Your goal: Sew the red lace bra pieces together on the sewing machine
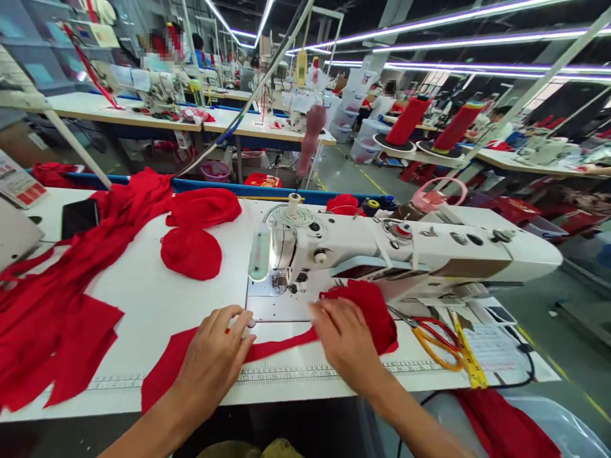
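Head view gives me both of my hands at the near side of a white sewing machine (363, 245). The red cloth strip (284, 346) lies on the surface (138, 286) just in front of the machine's bed, its narrow part running between my left hand (214, 350) and my right hand (346, 337). I take it that the two hands sit apart to keep that stretch flat and straight. My left fingers lie close together over the cloth; my right fingers are bent at the edge of a red bundle (379, 315), beside the machine's arm. Whether either grip pinches cloth or merely rests on it, I cannot tell.

Scissors (416, 323) lie right of the bundle, near the machine, presumably for easy reach, with a yellow tape measure (468, 356) next to them. Left of the machine, two rounded red pieces (191, 253) sit apart from a long red heap (95, 267), perhaps to keep them separate.

My right fingertips are blurred, and that hand hides where strip meets bundle. My left wrist covers part of the strip's wider end. The machine's needle is too small to make out.
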### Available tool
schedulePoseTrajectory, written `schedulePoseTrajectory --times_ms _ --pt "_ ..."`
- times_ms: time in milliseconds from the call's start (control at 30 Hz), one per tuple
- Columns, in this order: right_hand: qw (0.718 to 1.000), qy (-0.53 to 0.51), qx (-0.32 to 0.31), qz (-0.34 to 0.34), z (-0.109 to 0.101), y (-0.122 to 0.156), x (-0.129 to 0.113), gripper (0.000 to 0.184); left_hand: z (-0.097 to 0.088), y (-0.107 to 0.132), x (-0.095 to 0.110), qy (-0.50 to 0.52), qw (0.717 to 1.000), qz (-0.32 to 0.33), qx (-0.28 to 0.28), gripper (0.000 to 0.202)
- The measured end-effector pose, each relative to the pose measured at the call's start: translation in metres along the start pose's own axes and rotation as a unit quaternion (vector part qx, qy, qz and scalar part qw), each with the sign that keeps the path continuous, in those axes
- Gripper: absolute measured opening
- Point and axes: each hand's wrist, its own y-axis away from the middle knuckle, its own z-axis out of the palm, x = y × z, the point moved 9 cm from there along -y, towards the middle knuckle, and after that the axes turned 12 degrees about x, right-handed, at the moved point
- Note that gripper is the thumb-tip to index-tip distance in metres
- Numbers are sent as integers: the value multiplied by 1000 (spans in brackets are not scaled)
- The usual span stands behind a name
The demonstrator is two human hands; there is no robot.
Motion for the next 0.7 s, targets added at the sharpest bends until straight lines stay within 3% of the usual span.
schedulePoseTrajectory --times_ms 67,133,267,367,500,633,700 --pt "993 -85 -28 -71 8 8 -37 33 -10 17 -1 -59 997 31 41 23" --pt "982 -146 -66 -104 17 16 -54 29 -12 31 -6 -97 993 47 54 20" --pt "983 -141 -71 -93 24 17 -37 31 0 34 -25 -83 995 37 38 26" --pt "985 -133 -79 -82 23 11 -25 29 9 12 -39 -13 1000 12 20 32" --pt "985 -134 -86 -64 22 3 -27 19 17 -19 -61 -18 997 -76 -8 32" --pt "985 -132 -88 -65 26 2 -31 19 39 -28 -43 28 991 -4 -133 18" --pt "985 -134 -81 -67 27 3 -31 19 37 -31 -32 37 992 46 -112 23"
